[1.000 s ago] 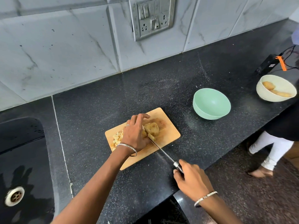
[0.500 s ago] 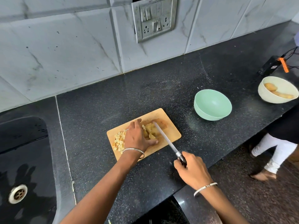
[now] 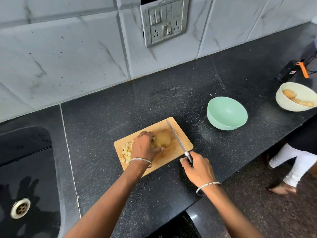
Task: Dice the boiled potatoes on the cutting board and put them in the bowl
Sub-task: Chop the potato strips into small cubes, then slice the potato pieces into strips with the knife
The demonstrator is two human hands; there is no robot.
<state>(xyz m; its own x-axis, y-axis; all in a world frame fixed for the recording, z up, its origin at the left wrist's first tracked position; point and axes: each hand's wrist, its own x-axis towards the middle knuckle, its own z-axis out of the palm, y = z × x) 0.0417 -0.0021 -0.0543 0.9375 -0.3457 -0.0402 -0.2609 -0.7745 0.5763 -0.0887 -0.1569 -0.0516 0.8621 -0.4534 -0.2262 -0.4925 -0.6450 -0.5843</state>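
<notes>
Potato (image 3: 163, 139) lumpy, pale cubes (image 3: 127, 152), wood board (image 3: 184, 134)

Anchor: cutting board (image 3: 186, 140). On it, diced pieces (image 3: 126, 152) at left end, potato (image 3: 164, 139) mid-board, knife (image 3: 176, 136) over right part. Right of board a bowl (image 3: 211, 118), farther right a second bowl (image 3: 282, 102) with whole potatoes (image 3: 289, 94) inside. Left of board the sink (image 3: 25, 152).
</notes>
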